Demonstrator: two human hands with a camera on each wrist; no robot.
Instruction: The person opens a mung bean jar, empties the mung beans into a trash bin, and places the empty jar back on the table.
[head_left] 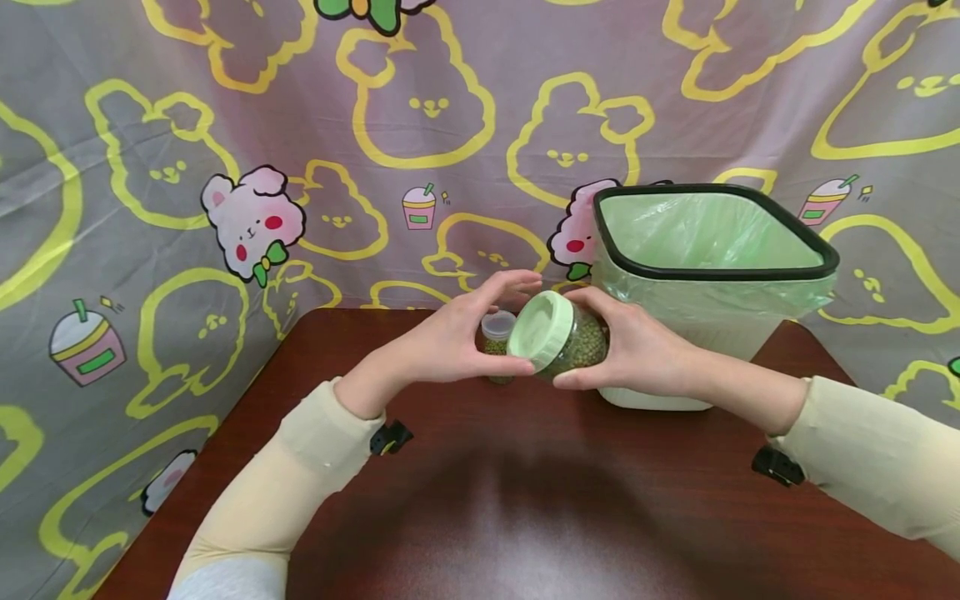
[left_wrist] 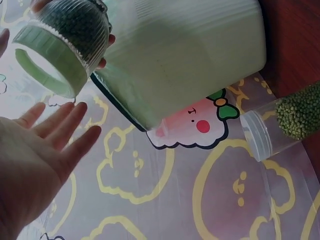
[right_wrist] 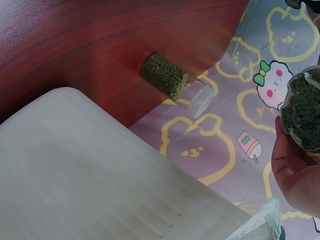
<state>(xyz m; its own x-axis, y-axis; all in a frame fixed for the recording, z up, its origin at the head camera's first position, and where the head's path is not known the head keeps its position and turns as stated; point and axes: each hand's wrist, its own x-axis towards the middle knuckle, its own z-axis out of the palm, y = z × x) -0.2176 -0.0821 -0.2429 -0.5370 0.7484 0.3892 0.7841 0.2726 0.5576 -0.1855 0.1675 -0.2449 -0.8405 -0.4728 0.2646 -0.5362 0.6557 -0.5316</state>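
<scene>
My right hand [head_left: 648, 346] grips a clear jar [head_left: 585, 343] of green beans, probably mung beans, by its body. The jar is tilted above the table, its pale green screw lid [head_left: 536, 332] facing left. My left hand [head_left: 453, 337] is beside the lid with the fingers spread and fairly straight. In the left wrist view its fingertips [left_wrist: 77, 112] are close to the lid's rim; whether they touch it I cannot tell. Behind the hands a smaller clear jar [right_wrist: 167, 77] of green beans with a translucent white cap [left_wrist: 257, 135] stands on the table.
A pale bin [head_left: 675, 321] with a black rim and a green plastic liner [head_left: 780, 292] stands at the back right, close to my right hand. The dark red-brown table [head_left: 480, 517] ends at a patterned curtain [head_left: 315, 125] behind and on the left.
</scene>
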